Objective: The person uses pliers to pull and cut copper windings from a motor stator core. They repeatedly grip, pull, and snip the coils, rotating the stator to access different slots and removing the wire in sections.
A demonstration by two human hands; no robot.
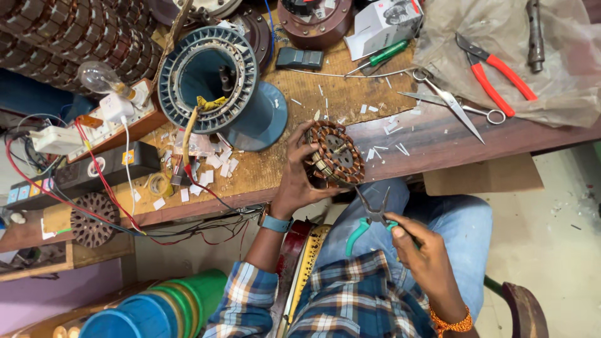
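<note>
Winding work on the copper-wound fan stator (333, 155), gripped by left hand (299, 181) fingers at the bench edge, awaits right hand (421, 247) pinching green-handled needle-nose pliers (372, 216), tips spread just below, needing careful aim at a coil.

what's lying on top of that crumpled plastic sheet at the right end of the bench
On the plastic sheet lie red-handled pliers and a dark metal rod. Scissors lie at its edge. What is under the sheet cannot be made out.
</note>
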